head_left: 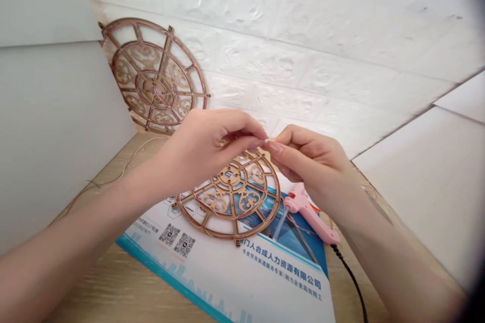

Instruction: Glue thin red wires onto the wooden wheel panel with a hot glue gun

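Both hands meet above a round gold openwork frame (234,205), fingertips nearly touching. My left hand (212,146) pinches a tiny white piece (267,141) from the left side. On its other side, the thumb and index finger of my right hand (306,154) close on the same piece. What the piece is cannot be made out. Thin reddish wires run along the rings of the frame, which lies on a printed white and blue sheet (227,272). A pink glue gun (312,214) rests at the frame's right, under my right forearm.
A second, larger gold frame (153,78) with wires leans against the white brick-patterned wall (322,60). Loose wire (125,166) crosses the wooden table (87,267) at the left. Panels stand at both sides. A black cable (352,277) trails from the glue gun.
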`<state>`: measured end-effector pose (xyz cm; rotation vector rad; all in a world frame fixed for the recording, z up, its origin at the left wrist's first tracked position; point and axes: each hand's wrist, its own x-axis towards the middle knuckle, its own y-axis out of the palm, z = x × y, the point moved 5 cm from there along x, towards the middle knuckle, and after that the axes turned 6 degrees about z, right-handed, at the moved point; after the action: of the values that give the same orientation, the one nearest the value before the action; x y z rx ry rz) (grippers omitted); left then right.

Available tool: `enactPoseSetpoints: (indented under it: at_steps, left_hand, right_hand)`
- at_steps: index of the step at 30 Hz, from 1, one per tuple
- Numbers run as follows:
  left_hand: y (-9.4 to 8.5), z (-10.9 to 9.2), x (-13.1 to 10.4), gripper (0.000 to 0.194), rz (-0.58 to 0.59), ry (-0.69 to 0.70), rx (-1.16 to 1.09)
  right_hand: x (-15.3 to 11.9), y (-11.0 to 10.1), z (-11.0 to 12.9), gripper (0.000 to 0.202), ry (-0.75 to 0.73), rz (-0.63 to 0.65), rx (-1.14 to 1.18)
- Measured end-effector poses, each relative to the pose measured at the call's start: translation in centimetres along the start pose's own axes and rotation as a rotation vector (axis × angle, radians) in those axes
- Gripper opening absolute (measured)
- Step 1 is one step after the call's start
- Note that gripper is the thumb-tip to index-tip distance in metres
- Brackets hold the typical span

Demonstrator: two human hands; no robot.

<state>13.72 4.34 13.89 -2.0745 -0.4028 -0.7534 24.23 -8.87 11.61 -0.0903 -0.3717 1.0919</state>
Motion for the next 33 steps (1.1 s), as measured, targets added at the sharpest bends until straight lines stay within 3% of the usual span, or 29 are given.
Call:
enactPoseSetpoints:
  at_steps: [12,15,20,23,26,33]
  left_hand:
    - [0.1,0.0,0.0,0.020,0.051,0.002,0.003]
    - [0.0,0.4,0.2,0.017,0.066,-0.065,-0.056]
    - [0.2,1.4,0.3,0.006,-0.009,-0.224,-0.175]
    - [0.5,1.7,0.1,0.007,-0.034,-0.275,-0.222]
    - [0.7,1.7,0.0,0.009,-0.014,-0.284,-0.252]
    - [1.6,1.7,0.0,0.012,0.017,-0.396,-0.570]
  right_hand:
    - [0.4,0.0,-0.4,0.035,0.012,-0.003,0.005]
    - [0.7,-0.3,-0.5,0.032,0.038,0.032,-0.001]
    - [0.6,-0.1,0.2,0.014,-0.060,0.083,-0.100]
    - [0.3,0.1,0.3,0.009,-0.111,0.036,-0.212]
    - [0.2,-0.1,0.6,0.009,-0.154,-0.013,-0.335]
    - [0.1,-0.7,1.8,0.016,-0.183,0.075,-0.354]
